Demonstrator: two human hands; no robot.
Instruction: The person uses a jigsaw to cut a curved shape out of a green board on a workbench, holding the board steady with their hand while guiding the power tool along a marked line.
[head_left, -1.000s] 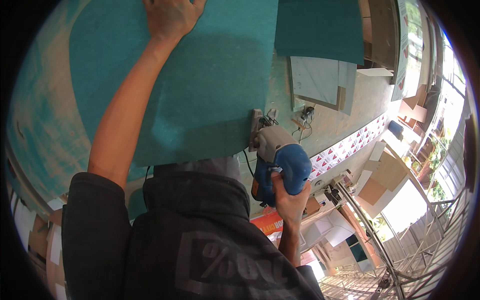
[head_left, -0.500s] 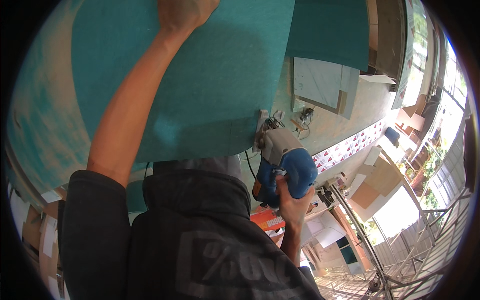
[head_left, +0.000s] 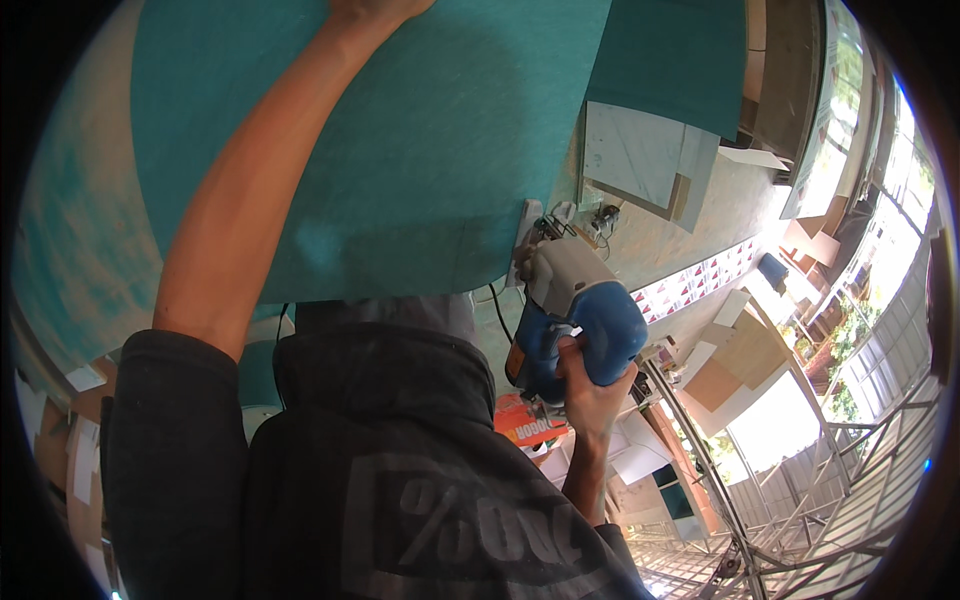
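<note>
A large teal board (head_left: 400, 190) lies across the upper middle, its near right corner rounded. My right hand (head_left: 592, 390) is wrapped round the handle of a blue and grey jigsaw (head_left: 608, 325), with the thumb near the trigger opening. The jigsaw's pale shoe (head_left: 527, 232) meets the board's right edge just above that corner; the blade is hidden. A black cord runs behind the tool. My left hand (head_left: 378, 8) reaches far over the board at the top rim of the picture, where its fingers are cut off from sight.
Beyond the board's right edge lies another dark teal sheet (head_left: 668, 65), with a pale panel (head_left: 630, 150) nearer to me. A plug with wires (head_left: 605, 218) rests by the jigsaw. Farther right are a patterned strip (head_left: 700, 280), board offcuts (head_left: 735, 350) and a metal frame (head_left: 705, 470).
The view has shifted slightly, and my left hand has slid farther out at the top. Slightly more of the rounded corner shows beside the jigsaw. My right hand keeps its grip.
</note>
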